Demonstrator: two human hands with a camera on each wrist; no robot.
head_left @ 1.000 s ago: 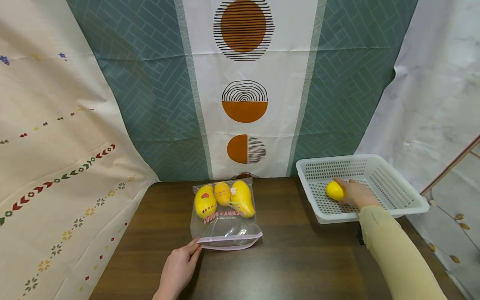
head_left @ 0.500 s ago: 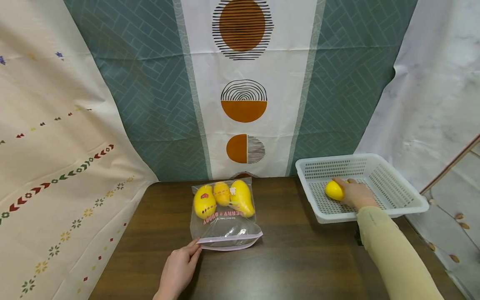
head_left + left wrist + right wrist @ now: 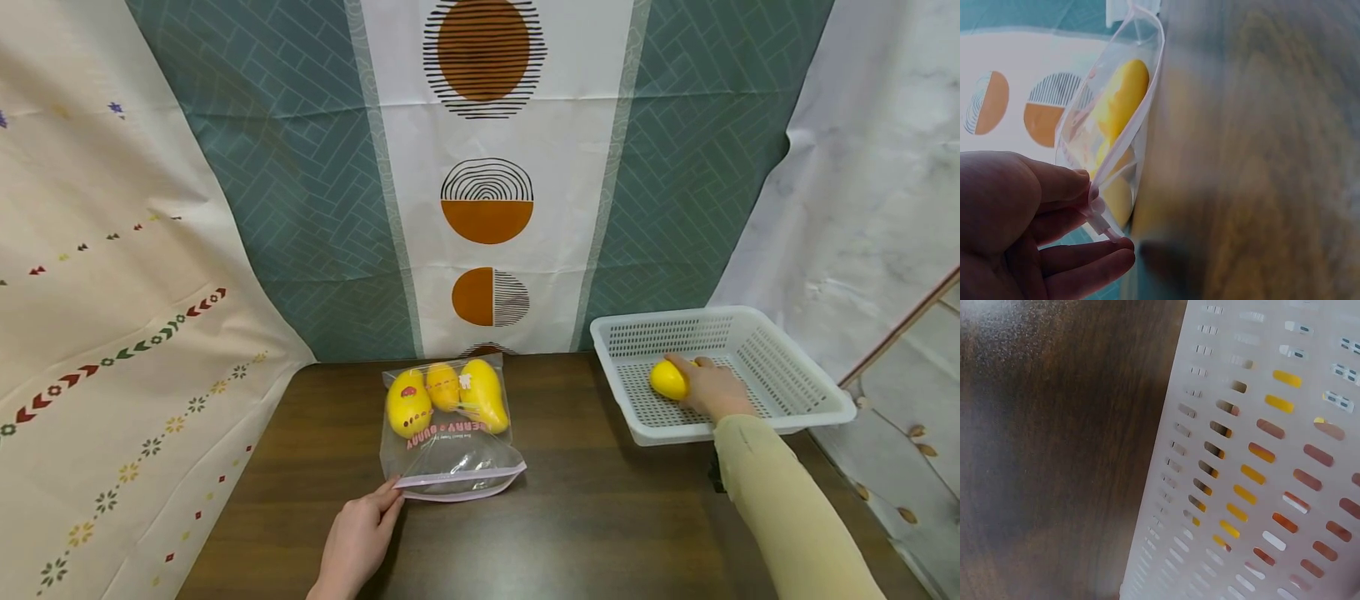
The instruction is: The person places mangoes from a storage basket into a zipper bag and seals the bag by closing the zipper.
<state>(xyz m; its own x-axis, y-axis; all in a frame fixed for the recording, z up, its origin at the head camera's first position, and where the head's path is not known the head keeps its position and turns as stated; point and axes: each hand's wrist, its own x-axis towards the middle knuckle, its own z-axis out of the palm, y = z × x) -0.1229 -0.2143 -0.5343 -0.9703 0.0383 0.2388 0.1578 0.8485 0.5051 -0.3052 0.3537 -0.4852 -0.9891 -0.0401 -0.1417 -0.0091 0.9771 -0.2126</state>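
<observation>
A clear zip bag with pink print lies on the dark wooden table. Three yellow fruits sit in its far end. My left hand pinches the near left corner of the bag's open mouth; in the left wrist view the fingers hold the bag's rim. My right hand is inside the white perforated basket at the right, curled round a yellow fruit that rests on the basket floor. The right wrist view shows only the basket wall and yellow through its slots.
Patterned curtains hang behind the table and at the left. A white cloth covers the right side. The basket stands at the table's far right corner, partly over the edge.
</observation>
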